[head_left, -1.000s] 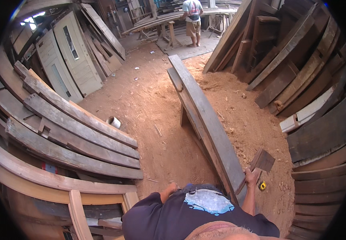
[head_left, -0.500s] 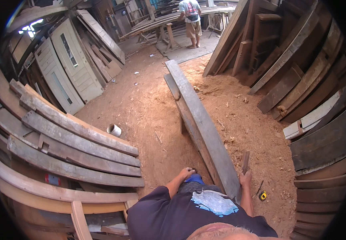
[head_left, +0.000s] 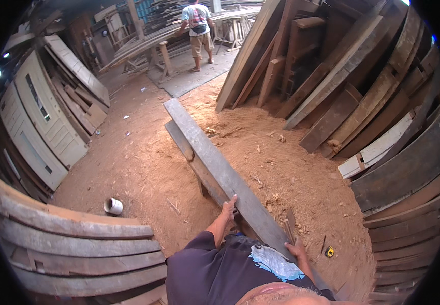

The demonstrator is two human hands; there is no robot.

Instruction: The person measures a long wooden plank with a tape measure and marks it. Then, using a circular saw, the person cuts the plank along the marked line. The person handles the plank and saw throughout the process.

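A long grey plank runs from my lap away to the far left. It lies on a rougher brown wooden beam. My left hand grips the plank's left edge, its fingers closed there with the tip of one showing on top. At the plank's right edge, my right hand is closed on a short brown piece of wood that points up and away. Its exact kind is unclear. On the ground right of that hand lies a yellow tape measure.
Stacked boards line the left, and leaning planks fill the right. A white bucket lies on the sawdust-covered ground. Pale doors lean at the far left. Another person stands at a far bench of boards.
My left hand has moved from beside my lap up onto the plank's left edge. My right hand has shifted with the wooden piece, now against the plank's edge. The view has swung to the right.
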